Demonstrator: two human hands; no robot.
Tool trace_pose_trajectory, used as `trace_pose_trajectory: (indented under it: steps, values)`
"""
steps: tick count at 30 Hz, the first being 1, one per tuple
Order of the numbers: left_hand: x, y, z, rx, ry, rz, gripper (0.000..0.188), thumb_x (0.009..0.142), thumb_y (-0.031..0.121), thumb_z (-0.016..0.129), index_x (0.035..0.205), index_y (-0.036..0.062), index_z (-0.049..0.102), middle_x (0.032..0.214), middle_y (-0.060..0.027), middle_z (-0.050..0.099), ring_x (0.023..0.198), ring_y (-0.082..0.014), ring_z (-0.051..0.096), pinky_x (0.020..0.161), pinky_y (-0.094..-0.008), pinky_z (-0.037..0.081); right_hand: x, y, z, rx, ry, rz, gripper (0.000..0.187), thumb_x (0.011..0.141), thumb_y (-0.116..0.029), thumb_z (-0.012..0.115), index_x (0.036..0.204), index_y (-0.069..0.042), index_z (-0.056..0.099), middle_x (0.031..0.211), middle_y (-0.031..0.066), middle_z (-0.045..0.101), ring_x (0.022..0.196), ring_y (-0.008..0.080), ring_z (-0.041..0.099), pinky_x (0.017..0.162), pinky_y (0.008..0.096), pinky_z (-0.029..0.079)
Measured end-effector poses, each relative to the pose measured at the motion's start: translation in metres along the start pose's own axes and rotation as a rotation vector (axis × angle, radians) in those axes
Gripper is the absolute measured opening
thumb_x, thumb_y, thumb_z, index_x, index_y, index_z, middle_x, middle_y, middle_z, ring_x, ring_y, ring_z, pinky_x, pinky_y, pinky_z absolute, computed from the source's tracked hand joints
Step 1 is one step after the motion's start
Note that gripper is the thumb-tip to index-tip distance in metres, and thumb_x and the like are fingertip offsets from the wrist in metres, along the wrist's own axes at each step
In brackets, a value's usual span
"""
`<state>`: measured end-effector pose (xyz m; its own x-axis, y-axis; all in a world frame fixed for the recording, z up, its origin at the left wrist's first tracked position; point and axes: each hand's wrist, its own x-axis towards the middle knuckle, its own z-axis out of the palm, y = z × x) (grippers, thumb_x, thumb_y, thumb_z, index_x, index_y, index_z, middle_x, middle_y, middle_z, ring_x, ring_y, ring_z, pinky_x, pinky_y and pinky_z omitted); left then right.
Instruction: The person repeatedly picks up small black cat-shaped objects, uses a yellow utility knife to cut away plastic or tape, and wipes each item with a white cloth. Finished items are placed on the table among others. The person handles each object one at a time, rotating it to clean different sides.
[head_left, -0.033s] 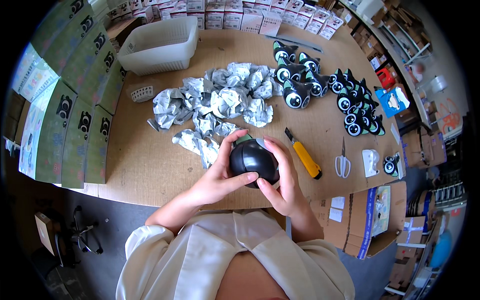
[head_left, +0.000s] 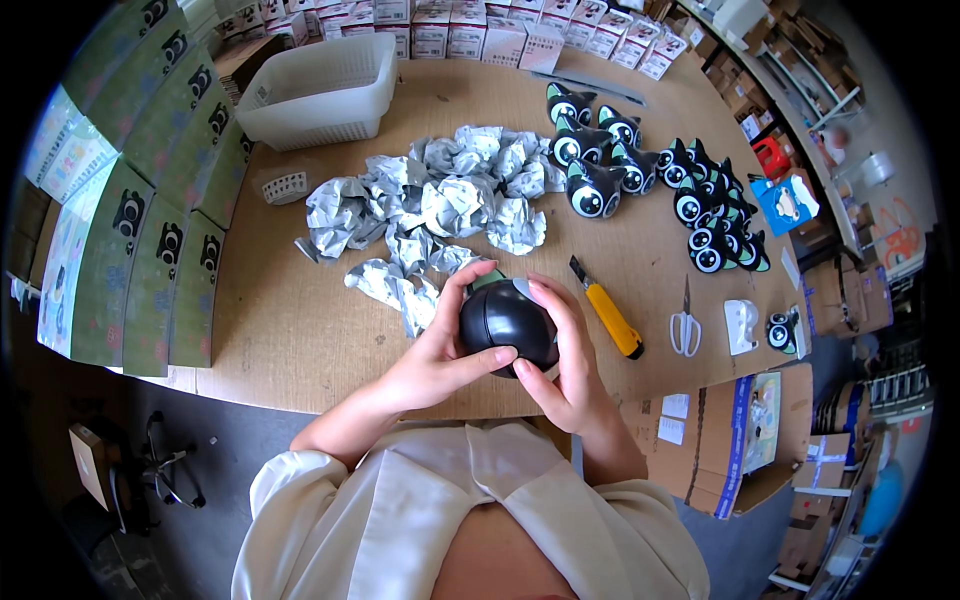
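A glossy black cat-head toy is between my hands just above the table's near edge. It is rounded, with a thin seam and a pale green ear at its far side; its face is hidden from me. My left hand wraps its left side, thumb pressed on the near surface. Curled around the right side is my right hand, its thumb close to the left one. Right of the hands lies a yellow utility knife. Crumpled silvery paper is heaped beyond the hands.
Similar big-eyed cat heads and smaller ones are grouped at the right. Scissors and a white tape dispenser lie near the right edge. A plastic basket, green boxes and white boxes border the table.
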<state>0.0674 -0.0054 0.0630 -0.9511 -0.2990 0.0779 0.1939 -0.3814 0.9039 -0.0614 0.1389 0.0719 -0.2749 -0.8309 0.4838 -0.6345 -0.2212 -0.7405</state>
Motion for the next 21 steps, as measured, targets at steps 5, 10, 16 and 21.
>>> trace_pose_trajectory:
  steps: [5,10,16,21]
  values:
    - [-0.004,0.003,0.004,0.046,-0.01,0.041,0.086,0.082,0.001,0.072,0.148,0.0101,0.019,0.138,-0.0103,0.034,0.126,-0.0193,0.043,0.106,-0.0331,0.036,0.0,-0.004,0.008,-0.065,0.058,-0.066,0.085,0.072,-0.013,0.083,0.141,-0.004,0.034,0.14,0.027,0.035,0.129,0.0421,0.04,0.102,0.0461,0.041]
    - [-0.01,0.01,0.006,0.181,-0.082,0.126,0.083,0.08,0.005,0.075,0.144,0.007,0.022,0.139,-0.0115,0.032,0.131,-0.0211,0.036,0.109,-0.0337,0.031,-0.004,-0.002,0.01,-0.103,0.113,-0.185,0.086,0.07,-0.016,0.085,0.139,-0.005,0.036,0.139,0.0295,0.035,0.127,0.0447,0.042,0.101,0.0478,0.042]
    - [-0.012,0.011,0.007,0.185,-0.084,0.132,0.085,0.079,0.007,0.077,0.144,0.0064,0.022,0.139,-0.0121,0.031,0.131,-0.0216,0.036,0.109,-0.0345,0.031,-0.003,-0.006,0.01,-0.141,0.09,-0.219,0.087,0.07,-0.019,0.087,0.139,-0.006,0.035,0.139,0.0304,0.034,0.126,0.046,0.042,0.1,0.0491,0.043]
    - [-0.013,0.01,0.006,0.184,-0.094,0.126,0.083,0.081,0.006,0.076,0.144,0.0062,0.021,0.139,-0.0126,0.032,0.131,-0.0218,0.036,0.109,-0.0347,0.032,-0.004,-0.003,0.01,-0.155,0.09,-0.236,0.087,0.07,-0.019,0.087,0.139,-0.006,0.035,0.138,0.0301,0.034,0.126,0.0457,0.042,0.1,0.049,0.043]
